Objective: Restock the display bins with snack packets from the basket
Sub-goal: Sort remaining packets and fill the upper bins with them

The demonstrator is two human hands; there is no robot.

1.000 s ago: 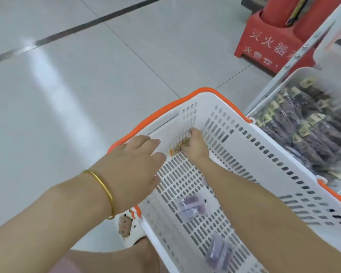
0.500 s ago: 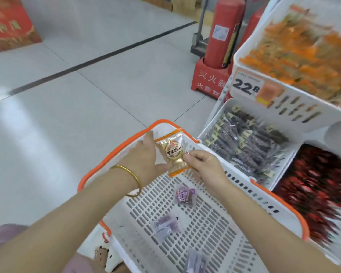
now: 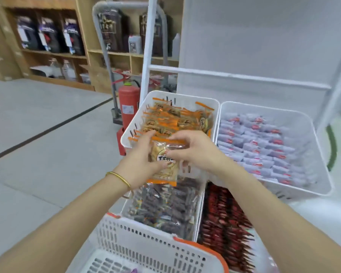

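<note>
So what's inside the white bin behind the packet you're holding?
Orange-edged snack packets, like the held packet, fill that bin. The left hand and right hand cover its front rows.

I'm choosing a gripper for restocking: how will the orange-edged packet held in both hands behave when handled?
Probably floppy: the packet is thin clear film, hanging below the left hand and right hand. Likely light: two pinches carry it. Its glossy film may slip.

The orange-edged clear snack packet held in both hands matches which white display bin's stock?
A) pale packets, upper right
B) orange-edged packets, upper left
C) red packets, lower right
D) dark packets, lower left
B: the orange-edged clear snack packet in the left hand and right hand shares orange strips with stock in the upper-left white bin.
</note>
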